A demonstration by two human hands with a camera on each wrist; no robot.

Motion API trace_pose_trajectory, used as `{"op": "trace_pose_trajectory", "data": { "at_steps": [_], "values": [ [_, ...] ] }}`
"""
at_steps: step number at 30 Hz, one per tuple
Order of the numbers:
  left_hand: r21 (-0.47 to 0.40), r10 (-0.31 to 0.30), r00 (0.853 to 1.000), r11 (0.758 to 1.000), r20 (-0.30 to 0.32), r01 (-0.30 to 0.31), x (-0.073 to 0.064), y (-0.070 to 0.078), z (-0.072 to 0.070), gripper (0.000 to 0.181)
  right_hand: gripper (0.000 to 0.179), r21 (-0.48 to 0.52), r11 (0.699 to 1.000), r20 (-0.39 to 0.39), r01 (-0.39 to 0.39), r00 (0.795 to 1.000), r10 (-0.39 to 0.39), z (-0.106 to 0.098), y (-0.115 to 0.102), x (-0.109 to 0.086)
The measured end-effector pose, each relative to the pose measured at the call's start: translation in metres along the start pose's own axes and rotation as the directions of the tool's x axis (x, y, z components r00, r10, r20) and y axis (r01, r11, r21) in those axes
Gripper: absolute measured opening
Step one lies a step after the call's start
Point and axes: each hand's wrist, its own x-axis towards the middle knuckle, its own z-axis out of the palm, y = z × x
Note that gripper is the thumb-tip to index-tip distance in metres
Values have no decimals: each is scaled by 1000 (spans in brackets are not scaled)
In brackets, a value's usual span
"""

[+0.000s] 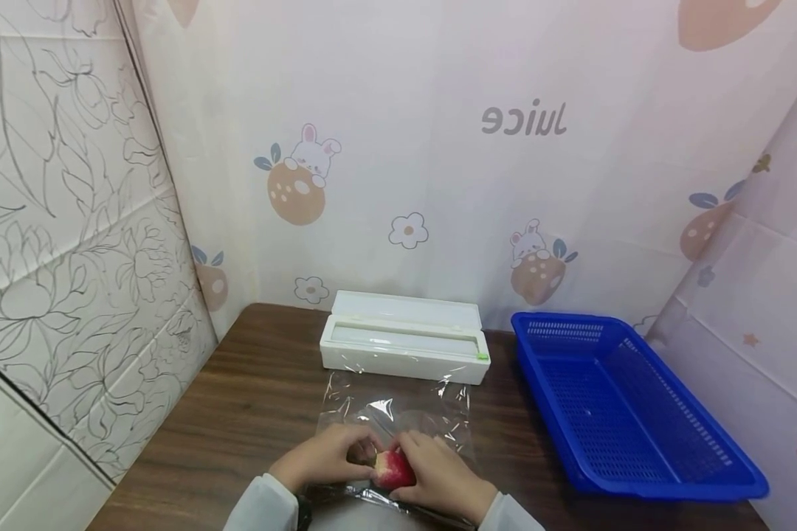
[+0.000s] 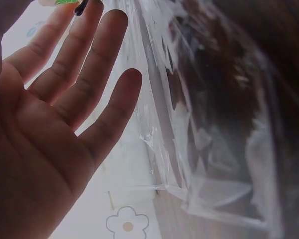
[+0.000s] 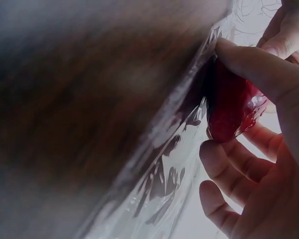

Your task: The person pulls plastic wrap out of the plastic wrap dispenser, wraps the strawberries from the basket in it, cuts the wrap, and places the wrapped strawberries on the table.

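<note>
A red apple (image 1: pixel 395 470) with a pale yellowish patch sits low over a sheet of clear cling film (image 1: pixel 398 417). My right hand (image 1: pixel 443 476) holds it from the right; in the right wrist view, thumb and fingers curve round the red apple (image 3: pixel 234 102), close against the film. On the apple's other side is my left hand (image 1: pixel 332 456), its thumb and fingertips right at the fruit. The left wrist view shows the left hand (image 2: pixel 65 94) with loosely extended fingers, tips near a dark stem (image 2: pixel 80 8) at the top edge. The film there (image 2: pixel 214 164) hangs in shiny wrinkles beside it.
A white cling film dispenser (image 1: pixel 401 366) stands behind the hands, lid raised, a green slider (image 1: pixel 482 356) at its right end; film runs from it toward me. A blue plastic basket (image 1: pixel 551 413) stands on the right of the dark wooden table (image 1: pixel 239 398). Printed curtains enclose the table.
</note>
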Motion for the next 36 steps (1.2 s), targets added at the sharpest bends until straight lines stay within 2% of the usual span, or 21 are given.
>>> {"op": "trace_pose_trajectory", "data": {
  "at_steps": [6,9,14,18,22,25,28,31,34,36],
  "values": [
    [23,-36,999,999,-6,36,-5,3,-2,41,68,3,1000,12,9,1000,-10,-3,0,-3],
    [36,-60,998,997,-19,61,-11,6,-4,48,75,-22,1000,-7,11,1000,-11,-6,1,-9],
    [73,-58,995,995,-77,63,-19,14,-12,46,79,-74,997,-61,-8,998,4,-14,5,-19],
    [80,-74,992,993,-103,82,-24,17,-16,41,73,-78,995,-89,63,994,-69,-22,9,-26],
    [72,-109,993,991,-51,113,-29,12,-12,34,64,-40,982,-93,183,978,-186,-22,11,-29],
    [81,-123,992,989,-7,123,-30,9,-9,30,63,-19,975,-73,223,972,-224,-19,9,-28],
    [107,-115,993,988,-7,115,-29,10,-6,31,66,-19,974,-65,227,972,-227,-17,6,-25],
    [149,-142,990,978,-19,143,-26,12,-4,34,69,-25,976,-66,215,974,-217,-15,5,-23],
    [184,-180,984,967,2,177,-25,14,0,32,70,-3,978,-59,209,976,-209,-11,5,-23],
    [199,-179,984,965,24,171,-24,15,3,27,68,27,977,-51,211,977,-209,-9,5,-22]
  ]
}}
